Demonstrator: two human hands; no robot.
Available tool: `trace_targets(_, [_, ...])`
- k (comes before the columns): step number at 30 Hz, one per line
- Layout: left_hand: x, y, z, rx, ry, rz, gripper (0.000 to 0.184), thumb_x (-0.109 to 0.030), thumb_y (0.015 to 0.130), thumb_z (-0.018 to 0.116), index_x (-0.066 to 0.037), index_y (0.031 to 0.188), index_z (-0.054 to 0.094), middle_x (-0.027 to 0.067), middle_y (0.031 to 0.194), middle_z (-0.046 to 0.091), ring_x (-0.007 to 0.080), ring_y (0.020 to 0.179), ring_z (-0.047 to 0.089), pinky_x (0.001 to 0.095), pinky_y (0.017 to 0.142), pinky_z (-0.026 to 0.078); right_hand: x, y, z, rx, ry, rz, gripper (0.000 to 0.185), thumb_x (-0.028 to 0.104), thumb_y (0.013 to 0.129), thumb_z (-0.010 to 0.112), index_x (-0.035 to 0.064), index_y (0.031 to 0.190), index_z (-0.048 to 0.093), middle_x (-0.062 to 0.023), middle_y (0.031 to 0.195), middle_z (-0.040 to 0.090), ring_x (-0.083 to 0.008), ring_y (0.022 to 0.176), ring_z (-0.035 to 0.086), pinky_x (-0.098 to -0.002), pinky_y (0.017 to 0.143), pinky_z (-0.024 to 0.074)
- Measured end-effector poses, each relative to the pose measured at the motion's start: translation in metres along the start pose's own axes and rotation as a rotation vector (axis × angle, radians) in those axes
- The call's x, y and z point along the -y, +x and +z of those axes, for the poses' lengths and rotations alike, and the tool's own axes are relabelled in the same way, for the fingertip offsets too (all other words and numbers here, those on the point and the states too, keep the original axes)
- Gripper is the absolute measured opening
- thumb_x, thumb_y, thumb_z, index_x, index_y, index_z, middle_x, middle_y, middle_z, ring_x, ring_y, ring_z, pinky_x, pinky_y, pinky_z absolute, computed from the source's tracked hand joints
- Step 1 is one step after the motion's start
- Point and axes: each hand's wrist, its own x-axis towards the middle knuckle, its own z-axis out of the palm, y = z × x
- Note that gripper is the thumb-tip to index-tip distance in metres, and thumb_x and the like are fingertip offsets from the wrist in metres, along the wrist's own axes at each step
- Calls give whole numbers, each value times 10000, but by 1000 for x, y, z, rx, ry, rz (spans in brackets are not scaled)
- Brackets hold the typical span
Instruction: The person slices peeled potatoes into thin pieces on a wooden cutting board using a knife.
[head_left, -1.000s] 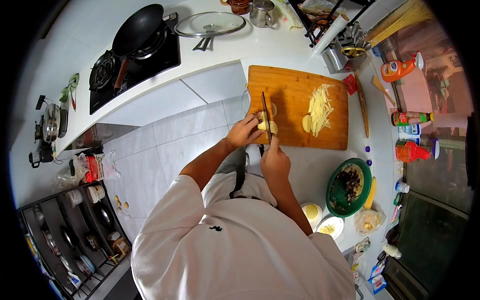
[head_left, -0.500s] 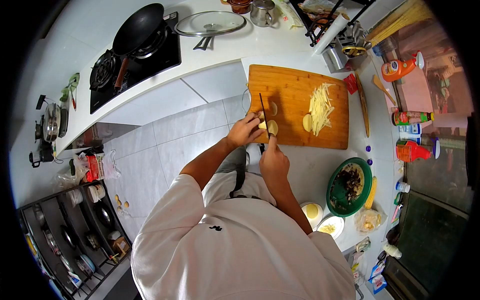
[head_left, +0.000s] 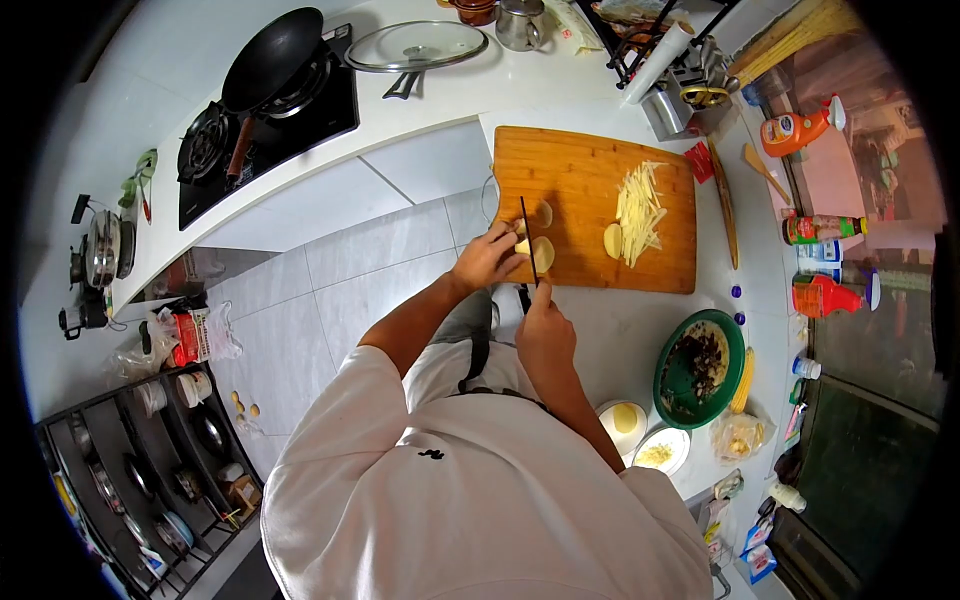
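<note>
On the left part of the wooden cutting board, my left hand has its fingers bent around a peeled potato. My right hand grips a kitchen knife, its narrow blade seen edge-on alongside the left fingertips. Just right of the blade lies a pale cut potato slice, with a thinner slice above it. Farther right, a pile of potato strips sits beside another potato piece. The left fingers partly hide the potato.
A green basin with dark food stands on the counter at right, near a corn cob. Two white dishes are by my right forearm, one a plate. A wok rests on the stove, beside a glass lid.
My right hand and the knife have drawn back slightly toward my body. My left hand stays at the potato. The view has shifted a little.
</note>
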Motion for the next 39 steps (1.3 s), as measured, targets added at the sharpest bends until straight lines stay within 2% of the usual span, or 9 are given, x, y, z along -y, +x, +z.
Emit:
trace_targets(2, [0, 1, 0, -4, -3, 12, 303, -190, 903, 754, -38, 1100, 581, 163, 1117, 565, 402, 959, 640, 438, 769, 578, -2, 2, 4, -4, -7, 0, 496, 77, 892, 560, -34, 1355, 420, -277, 916, 696, -462, 766, 693, -551, 688, 551])
trace_targets(5, [3, 1, 0, -30, -34, 43, 297, -145, 893, 748, -42, 1103, 566, 163, 1051, 536, 410, 896, 620, 457, 731, 552, 3, 5, -2, 76, -3, 46, 405, 109, 930, 524, -2, 1301, 406, -291, 1012, 685, -482, 813, 696, -555, 712, 553])
trace_targets(8, [7, 0, 3, -25, -33, 32, 299, -145, 897, 751, -39, 1109, 570, 165, 1054, 539, 410, 901, 620, 450, 737, 551, -2, 8, 5, 84, 15, 46, 392, 100, 916, 544, 5, 1271, 406, -289, 999, 684, -485, 818, 691, -559, 713, 548])
trace_targets(14, [7, 1, 2, -41, -50, 36, 296, -148, 906, 757, -27, 1113, 583, 166, 1081, 549, 406, 934, 623, 432, 758, 550, -6, 18, 14, 95, 5, 62, 452, 87, 885, 581, 7, 1294, 405, -289, 998, 683, -479, 829, 691, -557, 719, 541])
trace_targets(20, [12, -4, 7, -13, -45, -20, 308, -162, 902, 768, -23, 1113, 593, 163, 1125, 565, 403, 979, 630, 428, 773, 553, -29, 27, 57, 15, 4, 47, 615, 78, 871, 594, -9, 1430, 353, -289, 1016, 686, -473, 830, 689, -556, 701, 536])
trace_targets(23, [8, -3, 6, -35, -39, -1, 309, -179, 908, 766, -23, 1115, 598, 163, 1139, 571, 402, 988, 634, 428, 788, 558, -28, 28, 57, -67, 30, 27, 522, 88, 899, 591, -26, 1376, 412, -291, 919, 697, -464, 808, 686, -551, 717, 533])
trace_targets(26, [7, 0, 9, -77, -27, 42, 316, -202, 914, 763, -25, 1122, 604, 165, 1149, 575, 400, 995, 639, 425, 806, 564, -28, 40, 47, -28, 65, 108, 502, 90, 914, 576, -11, 1379, 415, -291, 884, 696, -470, 799, 682, -559, 722, 524])
trace_targets(29, [8, -1, 7, -83, -8, 40, 327, -215, 917, 761, -28, 1139, 610, 170, 1160, 576, 397, 1011, 641, 421, 821, 568, -24, 40, 33, -60, 161, 83, 489, 93, 922, 568, 10, 1381, 422, -289, 840, 687, -485, 778, 672, -565, 718, 516])
trace_targets(39, [5, -2, 5, -14, -33, -24, 376, -200, 928, 751, 2, 1203, 594, 172, 1113, 579, 385, 983, 647, 419, 807, 563, -2, 33, 6, -79, 71, 13, 510, 83, 899, 582, 36, 1389, 446, -269, 896, 704, -458, 797, 682, -556, 732, 529])
